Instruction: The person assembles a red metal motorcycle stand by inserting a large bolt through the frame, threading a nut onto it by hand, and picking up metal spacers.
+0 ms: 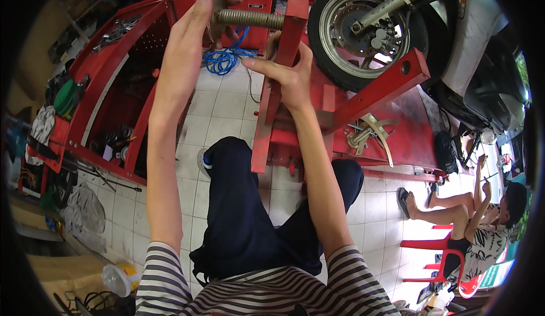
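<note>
A thick threaded screw (250,19) runs sideways into the top of a red steel post (292,32), part of a clamp frame on a red lift platform (409,140). My left hand (190,35) is at the screw's outer end, its fingers curled round a dull metal handle (216,21) that it partly hides. Lower down, my right hand (292,80) wraps the red post, thumb stretched to the left and fingers partly behind the metal. A second red arm (386,89) with a round hole slants up on the right. Beyond the post stands a motorcycle's wheel (363,32).
A red tool cabinet (96,117) with loose tools stands at left. Blue hose (224,60) lies coiled beyond my hands. A metal part (366,134) rests on the platform. At right, a person (471,225) sits on a red chair (426,244). A grey rag (84,211) is at lower left.
</note>
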Demonstrator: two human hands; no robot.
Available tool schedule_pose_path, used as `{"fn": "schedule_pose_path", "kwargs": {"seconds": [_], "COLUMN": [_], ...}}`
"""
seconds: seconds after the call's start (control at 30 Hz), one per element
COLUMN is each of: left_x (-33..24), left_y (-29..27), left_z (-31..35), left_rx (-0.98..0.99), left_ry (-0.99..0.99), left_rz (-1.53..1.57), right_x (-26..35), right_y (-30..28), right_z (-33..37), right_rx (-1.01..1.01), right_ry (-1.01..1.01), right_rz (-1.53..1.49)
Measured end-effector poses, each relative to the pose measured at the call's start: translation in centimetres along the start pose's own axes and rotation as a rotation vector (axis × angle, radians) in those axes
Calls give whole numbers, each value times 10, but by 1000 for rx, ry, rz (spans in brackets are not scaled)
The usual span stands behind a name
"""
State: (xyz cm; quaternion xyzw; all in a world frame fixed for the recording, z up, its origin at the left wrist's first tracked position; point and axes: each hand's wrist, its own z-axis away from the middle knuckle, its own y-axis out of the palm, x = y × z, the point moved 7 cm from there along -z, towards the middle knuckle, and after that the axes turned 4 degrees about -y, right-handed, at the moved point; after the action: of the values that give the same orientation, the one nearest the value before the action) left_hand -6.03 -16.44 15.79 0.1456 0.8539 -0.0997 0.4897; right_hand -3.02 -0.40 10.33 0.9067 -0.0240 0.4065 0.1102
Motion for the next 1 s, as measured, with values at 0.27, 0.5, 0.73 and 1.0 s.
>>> {"fn": "schedule_pose_path", "kwargs": {"seconds": [0.27,0.5,0.73,1.0], "left_x": [-2,12,13,-3], "left_y": [8,-5,-1,-7], "left_z": [-10,-17,-23,-14], "left_rx": [55,-130,-19,-35], "left_ry": [308,137,143,108], "left_rz": [-23,44,-95,67], "right_x": [-24,-29,-41,-31], "right_y": [-11,-13,-19,-14], "right_z": [-17,-28,-25,-22], "right_rx": [-45,-45,-54,1], "right_ry": [83,79,145,102], "right_rz": [-41,-38,-48,-34]}}
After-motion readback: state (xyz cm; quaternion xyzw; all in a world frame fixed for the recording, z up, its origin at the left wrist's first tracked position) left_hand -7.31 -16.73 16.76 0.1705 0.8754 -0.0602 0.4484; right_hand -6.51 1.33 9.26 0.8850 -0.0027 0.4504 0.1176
